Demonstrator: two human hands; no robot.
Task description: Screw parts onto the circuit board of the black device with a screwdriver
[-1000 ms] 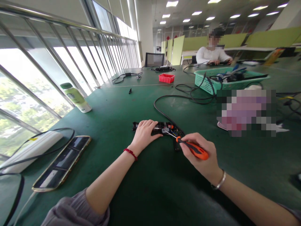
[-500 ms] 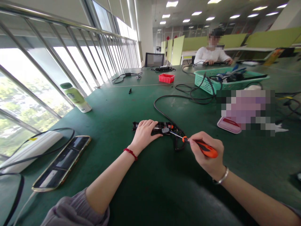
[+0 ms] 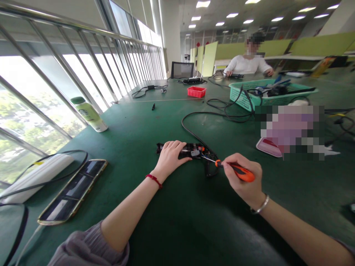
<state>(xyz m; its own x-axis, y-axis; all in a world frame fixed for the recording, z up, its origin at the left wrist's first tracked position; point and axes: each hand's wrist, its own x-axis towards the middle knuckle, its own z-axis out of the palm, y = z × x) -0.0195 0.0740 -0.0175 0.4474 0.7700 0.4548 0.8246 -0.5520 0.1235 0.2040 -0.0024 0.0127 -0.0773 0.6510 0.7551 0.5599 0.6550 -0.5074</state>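
A black device with exposed wires and a grey part lies on the green table, its corded handle pointing toward me. My left hand rests over its left half, fingers wrapped across the body and holding it down. The fingers of my right hand are closed round an orange and black screwdriver. Its thin shaft points left into the open part of the device near the handle; where exactly the tip touches is too small to tell.
A phone, white box and bottle are at left. Beyond are a red tray, looping cables and a green basket of parts. A pink case lies right. A person sits across.
My right hand and the screwdriver handle have shifted slightly up and left. My left hand and the device stay put. The person across has moved a hand to the left.
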